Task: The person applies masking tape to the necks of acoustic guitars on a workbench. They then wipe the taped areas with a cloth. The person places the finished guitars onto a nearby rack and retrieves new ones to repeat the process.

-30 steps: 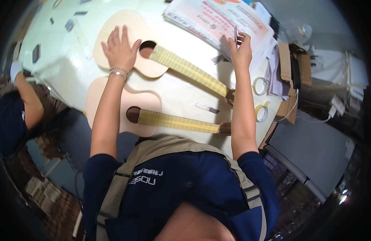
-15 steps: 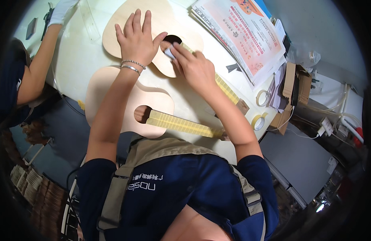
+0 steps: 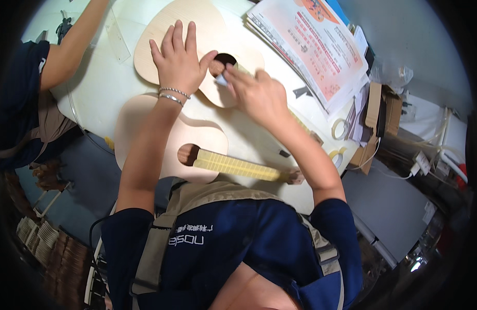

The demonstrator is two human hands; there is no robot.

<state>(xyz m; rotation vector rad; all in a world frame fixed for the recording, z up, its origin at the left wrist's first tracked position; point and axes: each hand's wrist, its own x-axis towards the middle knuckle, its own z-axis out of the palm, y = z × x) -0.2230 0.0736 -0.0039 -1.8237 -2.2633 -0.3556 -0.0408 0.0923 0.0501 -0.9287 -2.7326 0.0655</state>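
Observation:
An unfinished pale-wood ukulele [image 3: 210,23] lies on the white table, farther from me. My left hand [image 3: 180,62] rests flat on its top, fingers spread, the thumb beside the soundhole [image 3: 227,59]. At the hole's near edge, my right hand [image 3: 260,97] pinches a small pale bluish-white piece [image 3: 221,80], whose material I cannot make out. That hand is slightly blurred, and its forearm covers much of this ukulele's neck. Nearer to me, under my left forearm, is a second ukulele [image 3: 210,137], its fretboard [image 3: 236,164] covered with yellow tape.
Stacked printed papers [image 3: 321,57] lie at the far right. Tape rolls [image 3: 340,129], a small black piece [image 3: 284,153] and an open cardboard box [image 3: 381,111] are at the right. Another person's arm [image 3: 78,49] reaches over the table's left side; a clear strip [image 3: 117,36] lies near it.
The view has shifted slightly. My right hand still works at the soundhole's edge with the pale piece; my left stays flat. The other person's arm has moved up, its gloved hand now out of view.

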